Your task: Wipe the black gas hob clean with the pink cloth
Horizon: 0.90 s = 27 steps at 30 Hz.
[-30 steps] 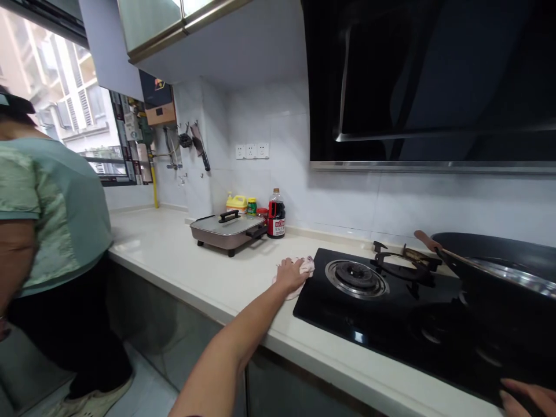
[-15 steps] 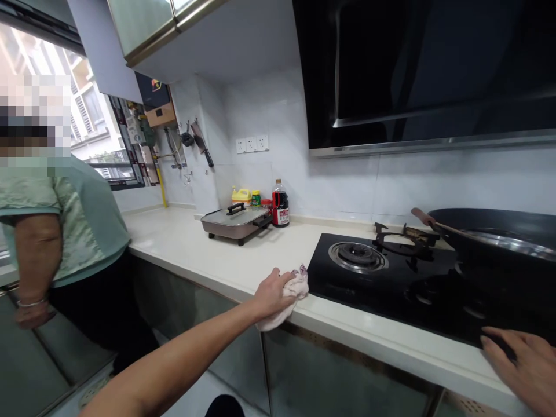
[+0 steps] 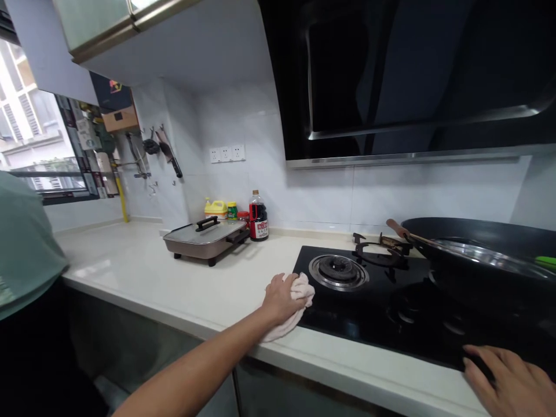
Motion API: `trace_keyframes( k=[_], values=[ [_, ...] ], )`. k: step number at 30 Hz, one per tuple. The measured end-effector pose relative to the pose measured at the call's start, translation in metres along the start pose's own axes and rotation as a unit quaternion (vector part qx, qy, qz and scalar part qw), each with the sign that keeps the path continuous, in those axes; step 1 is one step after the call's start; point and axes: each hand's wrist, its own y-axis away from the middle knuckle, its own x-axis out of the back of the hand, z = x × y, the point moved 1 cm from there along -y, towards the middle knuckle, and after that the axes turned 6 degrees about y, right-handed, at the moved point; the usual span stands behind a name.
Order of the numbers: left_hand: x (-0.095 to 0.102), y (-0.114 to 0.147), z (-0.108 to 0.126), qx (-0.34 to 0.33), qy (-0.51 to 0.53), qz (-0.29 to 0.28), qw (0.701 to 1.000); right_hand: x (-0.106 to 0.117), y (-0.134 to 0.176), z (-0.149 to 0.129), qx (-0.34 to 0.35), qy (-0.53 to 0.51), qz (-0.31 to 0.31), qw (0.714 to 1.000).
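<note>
My left hand point(image 3: 281, 298) is closed on a pale pink cloth point(image 3: 302, 288). It presses the bunched cloth on the white countertop point(image 3: 243, 289) at the left edge of the black gas stove point(image 3: 330, 315). Part of the cloth trails toward the counter's front edge. At the lower right, my right hand point(image 3: 512, 379) curls round a black handle point(image 3: 479, 366) by the stove's front edge; where the handle leads is hard to see against the dark stove. A large black wok point(image 3: 473, 278) stands on the right side, with a wooden-handled utensil point(image 3: 397, 228) across its rim.
A lidded electric pan point(image 3: 204, 243) sits on the counter to the left, near a soy sauce bottle point(image 3: 259, 217) and a yellow jug point(image 3: 216, 208). A burner grate point(image 3: 380, 253) stands at the stove's back. The range hood point(image 3: 391, 81) hangs above. Another person point(image 3: 26, 237) is at far left.
My left hand has slid the cloth against the stove's left edge. The view has turned right, and the other person now shows only partly. My right hand keeps its grip.
</note>
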Motion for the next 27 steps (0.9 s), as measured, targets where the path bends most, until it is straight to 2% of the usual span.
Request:
trace_keyframes(
  k=[7,11,14,18,22,27],
  values=[
    [-0.021,-0.084,-0.001,0.048,-0.019,-0.009,0.999,0.007,-0.002,-0.002,0.011,0.013,-0.02,1.0],
    [-0.025,-0.102,0.002,0.047,-0.041,-0.004,0.998,0.012,-0.001,-0.007,0.011,0.022,-0.018,1.0],
    [-0.025,-0.089,0.008,0.01,-0.06,0.0,0.998,0.014,0.0,-0.012,0.014,0.023,-0.012,1.0],
    [-0.031,-0.051,0.028,-0.067,-0.07,-0.002,0.995,0.015,0.001,-0.018,0.028,0.04,-0.007,0.999],
    [-0.048,-0.021,0.065,-0.2,-0.029,-0.003,0.979,0.019,0.001,-0.022,0.026,0.049,-0.016,0.998],
    [-0.076,-0.005,0.119,-0.244,0.015,-0.002,0.97,0.023,0.001,-0.026,0.024,0.059,-0.015,0.998]
  ],
)
